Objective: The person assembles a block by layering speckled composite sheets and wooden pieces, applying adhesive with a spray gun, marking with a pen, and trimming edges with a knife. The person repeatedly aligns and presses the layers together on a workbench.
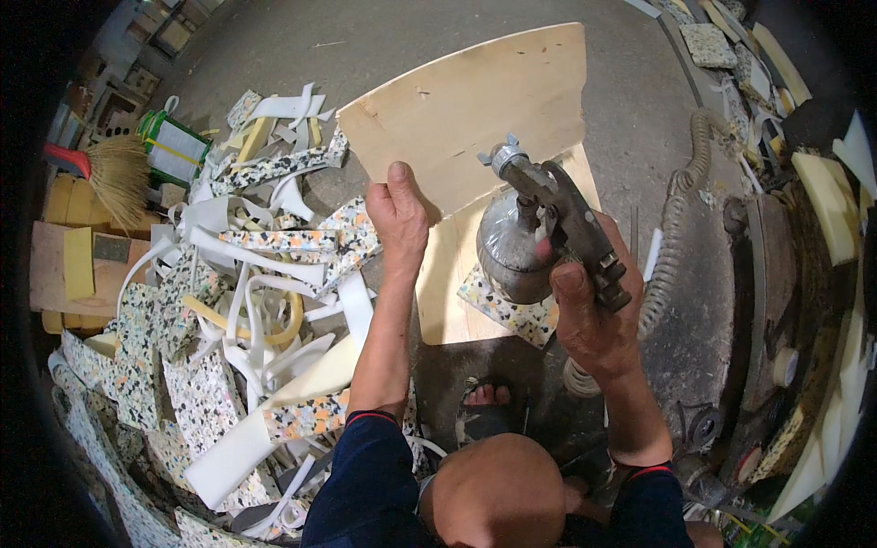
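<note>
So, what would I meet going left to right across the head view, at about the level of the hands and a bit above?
Straw broom → green-and-white container → left hand → spray gun's metal cup → right hand → coiled hose's upper stretch → pale yellow piece.

A grey, stained floor (274, 57) carries everything, bare across the top of the frame. Down the left side lies a tangled heap of foam scraps (196, 374), white strips mixed with speckled slabs. A coiled hose (678, 242) snakes over it right of centre, a short white strip (651, 256) just beside. At lower centre stands a sandalled foot (484, 418). More foam offcuts (708, 46) lie at upper right.
</note>
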`<state>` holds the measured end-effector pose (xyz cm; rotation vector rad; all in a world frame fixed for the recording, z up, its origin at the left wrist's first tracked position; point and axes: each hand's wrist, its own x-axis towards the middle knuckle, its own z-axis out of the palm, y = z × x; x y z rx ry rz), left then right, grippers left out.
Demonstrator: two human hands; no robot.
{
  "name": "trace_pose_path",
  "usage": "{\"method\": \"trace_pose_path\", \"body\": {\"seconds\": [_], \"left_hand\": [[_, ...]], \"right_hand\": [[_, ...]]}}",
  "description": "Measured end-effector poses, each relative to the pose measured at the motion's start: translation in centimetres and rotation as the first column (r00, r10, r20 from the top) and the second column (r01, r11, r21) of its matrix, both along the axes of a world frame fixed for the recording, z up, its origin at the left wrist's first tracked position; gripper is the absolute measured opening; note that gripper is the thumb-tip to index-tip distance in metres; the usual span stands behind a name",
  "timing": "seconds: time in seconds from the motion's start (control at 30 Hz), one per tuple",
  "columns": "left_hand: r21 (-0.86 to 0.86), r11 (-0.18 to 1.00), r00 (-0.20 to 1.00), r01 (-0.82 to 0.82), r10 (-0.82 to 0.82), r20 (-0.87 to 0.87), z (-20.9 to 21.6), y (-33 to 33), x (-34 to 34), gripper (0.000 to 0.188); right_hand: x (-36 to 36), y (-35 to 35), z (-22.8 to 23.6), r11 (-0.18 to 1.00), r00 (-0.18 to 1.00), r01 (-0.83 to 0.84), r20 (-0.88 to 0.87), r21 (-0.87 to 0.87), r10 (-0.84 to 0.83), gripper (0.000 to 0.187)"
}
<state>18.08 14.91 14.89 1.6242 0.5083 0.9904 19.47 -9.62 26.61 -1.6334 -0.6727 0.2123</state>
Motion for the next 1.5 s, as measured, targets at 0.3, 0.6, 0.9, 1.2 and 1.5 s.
{"method": "trace_pose_path", "body": {"seconds": [0.3,0.6,0.9,1.2,1.5], "left_hand": [[-0.103,0.988,0.993,-0.119,0.116,-0.034,-0.6,0.0,-0.1,0.051],[-0.007,0.986,0.984,-0.169,0.168,-0.051,-1.2,0.7,-1.0,0.051],[-0.224,0.968,0.984,-0.11,0.138,0.111,-2.6,1.4,-2.5,0.045],[-0.246,0.96,0.974,-0.136,0.174,0.142,-3.0,2.4,-3.8,0.049],[-0.248,0.961,0.957,-0.121,0.179,0.229,-2.3,3.4,-4.1,0.053]], "right_hand": [[-0.3,-1.1,-0.5,0.997,0.994,0.08,-0.078,-0.008,-0.08,0.064],[-0.3,-1.3,-1.1,0.992,0.983,0.093,-0.168,0.09,-0.077,0.055],[2.3,-1.3,-1.2,0.966,0.936,0.253,-0.264,0.053,-0.231,0.047],[4.1,-1.2,0.4,0.934,0.843,0.314,-0.501,0.167,-0.194,0.065],[4.0,-3.0,-1.9,0.941,0.764,0.3,-0.63,0.159,-0.137,0.068]]}}
